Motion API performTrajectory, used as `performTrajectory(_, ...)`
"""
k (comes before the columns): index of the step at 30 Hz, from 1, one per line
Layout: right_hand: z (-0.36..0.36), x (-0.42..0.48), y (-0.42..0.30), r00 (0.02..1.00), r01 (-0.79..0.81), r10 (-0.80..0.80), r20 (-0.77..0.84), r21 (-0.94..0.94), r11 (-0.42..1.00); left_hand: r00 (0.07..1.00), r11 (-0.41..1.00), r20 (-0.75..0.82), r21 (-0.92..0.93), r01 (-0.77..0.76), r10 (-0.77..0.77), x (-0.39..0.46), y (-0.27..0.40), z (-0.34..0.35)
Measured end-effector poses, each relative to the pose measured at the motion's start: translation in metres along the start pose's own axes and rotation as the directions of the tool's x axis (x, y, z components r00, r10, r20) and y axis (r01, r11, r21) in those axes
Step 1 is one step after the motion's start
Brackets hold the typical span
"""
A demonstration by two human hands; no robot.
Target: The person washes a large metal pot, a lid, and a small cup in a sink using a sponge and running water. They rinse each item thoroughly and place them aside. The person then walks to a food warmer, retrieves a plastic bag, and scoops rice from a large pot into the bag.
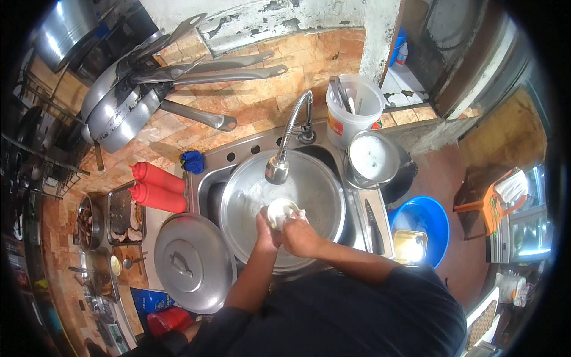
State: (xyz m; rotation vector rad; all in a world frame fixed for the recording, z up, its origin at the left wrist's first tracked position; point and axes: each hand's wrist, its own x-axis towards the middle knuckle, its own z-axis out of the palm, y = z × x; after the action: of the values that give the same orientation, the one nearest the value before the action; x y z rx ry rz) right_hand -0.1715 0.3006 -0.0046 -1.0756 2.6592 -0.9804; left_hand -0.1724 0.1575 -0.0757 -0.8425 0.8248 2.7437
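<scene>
Over a large round metal basin in the sink, both hands are at a small white bowl. My left hand cups it from the left and below. Curled over its near right rim is my right hand, fingers reaching towards the inside. A whitish bit beside these fingers is too blurred to name. The head of a flexible metal faucet hangs just beyond the bowl, and no stream of water is visible from it. The basin's floor looks wet or cloudy.
A big metal lid leans left of the basin, near two red squeeze bottles. To the right are a pot of foamy liquid, a knife and a blue bucket. Utensils stand in a white plastic pail. Pans hang at upper left.
</scene>
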Motion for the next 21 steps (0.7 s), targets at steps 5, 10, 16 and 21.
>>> performTrajectory(5,-0.025,0.016,-0.002,0.984,0.158,-0.128,0.127,-0.269,0.950,0.990,0.904,0.016,0.405,-0.136,0.142,-0.001,0.003,-0.017)
performTrajectory(10,-0.040,0.032,-0.011,0.936,0.050,-0.028,0.352,-0.051,0.997,0.984,1.000,0.177,-0.011,0.020,-0.018,-0.009,0.005,0.010)
performTrajectory(16,-0.012,0.015,0.011,0.969,0.245,-0.218,0.115,-0.344,0.906,0.980,0.954,-0.161,0.293,-0.064,0.115,-0.007,0.009,0.004)
performTrajectory(21,-0.030,0.036,0.009,0.897,0.111,0.014,0.442,-0.255,0.961,0.925,0.879,-0.097,0.362,-0.310,0.366,0.026,-0.024,-0.035)
